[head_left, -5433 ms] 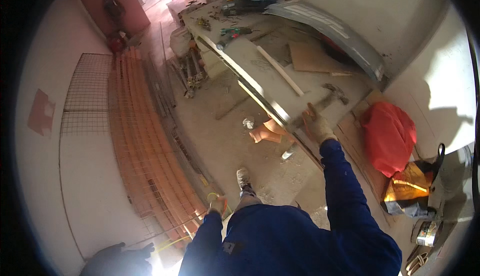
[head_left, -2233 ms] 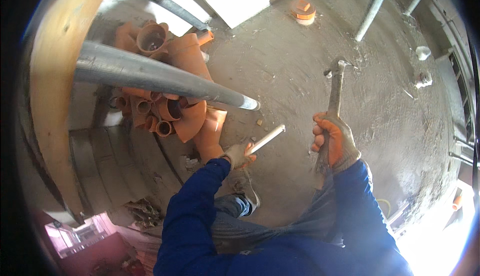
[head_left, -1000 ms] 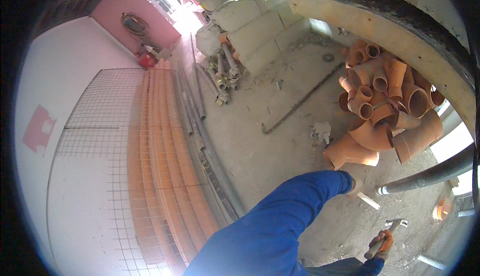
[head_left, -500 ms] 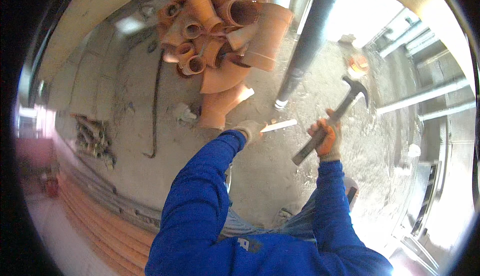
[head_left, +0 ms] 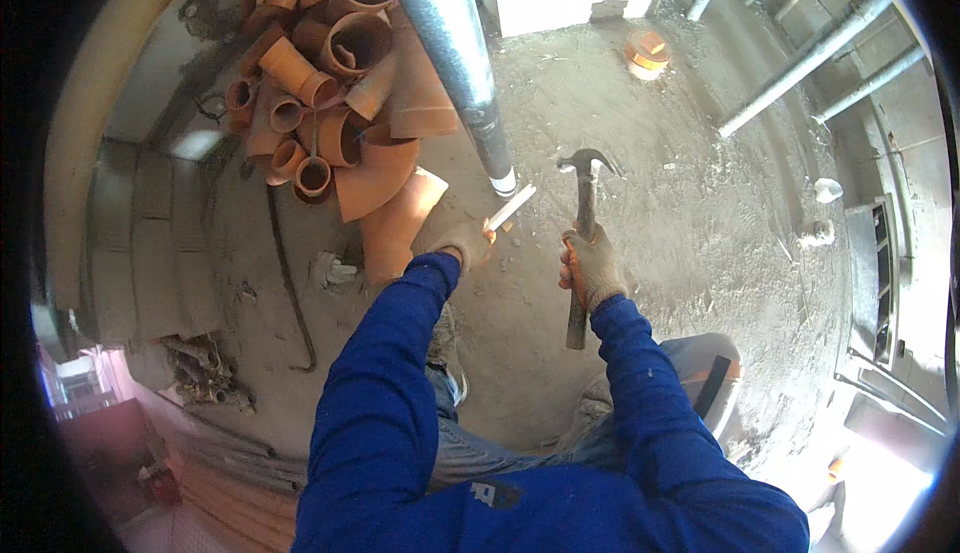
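Note:
In my gloved right hand (head_left: 600, 271) is a claw hammer (head_left: 586, 201), gripped round its dark handle with the head pointing away from me. My gloved left hand (head_left: 458, 246) is closed on a pale, straight flat bar (head_left: 512, 207), which sticks out forward and to the right. The bar's tip is close to the lower end of a grey metal pole (head_left: 488, 133), and I cannot tell whether they touch. Beside my left hand lies an orange branched pipe fitting (head_left: 390, 238), at the near edge of a heap of orange pipe fittings (head_left: 375, 178).
A dark bent rod (head_left: 287, 278) lies on the rough concrete floor (head_left: 690, 233) at left. An orange round cap (head_left: 648, 53) sits far right, near slanting metal poles (head_left: 800, 63). Long orange pipes (head_left: 235, 503) lie lower left. Rubble (head_left: 208, 368) is piled nearby.
The view has swung, so the heap and pole appear further left. The hammer has turned from slanted to nearly straight ahead and come nearer the bar, whose tip now points more forward.

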{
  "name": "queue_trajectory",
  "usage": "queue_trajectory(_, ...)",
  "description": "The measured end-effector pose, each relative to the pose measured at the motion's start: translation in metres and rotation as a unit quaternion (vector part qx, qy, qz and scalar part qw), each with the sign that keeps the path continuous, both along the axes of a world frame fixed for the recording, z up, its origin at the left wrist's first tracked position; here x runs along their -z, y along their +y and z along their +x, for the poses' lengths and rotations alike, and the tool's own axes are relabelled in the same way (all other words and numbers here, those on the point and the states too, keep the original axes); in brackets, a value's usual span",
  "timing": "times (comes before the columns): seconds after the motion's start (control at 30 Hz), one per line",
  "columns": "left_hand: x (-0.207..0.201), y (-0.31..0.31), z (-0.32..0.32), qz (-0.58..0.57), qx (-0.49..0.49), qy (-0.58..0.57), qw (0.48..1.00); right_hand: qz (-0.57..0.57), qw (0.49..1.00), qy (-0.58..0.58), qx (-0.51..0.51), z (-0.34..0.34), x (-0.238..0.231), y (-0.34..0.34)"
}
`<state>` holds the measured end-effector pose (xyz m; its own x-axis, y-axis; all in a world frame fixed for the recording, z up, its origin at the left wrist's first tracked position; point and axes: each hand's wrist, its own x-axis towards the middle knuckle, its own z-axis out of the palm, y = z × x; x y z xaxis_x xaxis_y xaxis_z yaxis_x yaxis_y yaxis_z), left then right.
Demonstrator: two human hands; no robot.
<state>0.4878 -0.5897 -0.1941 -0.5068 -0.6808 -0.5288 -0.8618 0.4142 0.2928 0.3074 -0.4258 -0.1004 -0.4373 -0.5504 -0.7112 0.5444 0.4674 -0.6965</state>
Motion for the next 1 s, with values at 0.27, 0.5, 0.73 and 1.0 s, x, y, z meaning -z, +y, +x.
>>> queue_trajectory(0.27, -0.004, -0.025, -0.015, 0.118, -0.059, -0.029, 0.991, -0.057, 0.997, 0.038, 0.019, -0.002, -0.036, -0.013)
queue_trajectory(0.5, 0.042, -0.042, 0.012, 0.103, -0.027, 0.005, 0.994, -0.153, 0.981, 0.097, 0.074, 0.000, -0.030, -0.016)
queue_trajectory(0.73, 0.019, -0.045, -0.005, 0.067, 0.036, -0.084, 0.994, 0.156, 0.951, 0.168, -0.210, -0.002, 0.032, -0.028)
queue_trajectory(1.0, -0.018, -0.045, -0.028, -0.029, 0.113, -0.105, 0.988, -0.055, 0.982, 0.174, 0.051, -0.002, 0.054, -0.031)
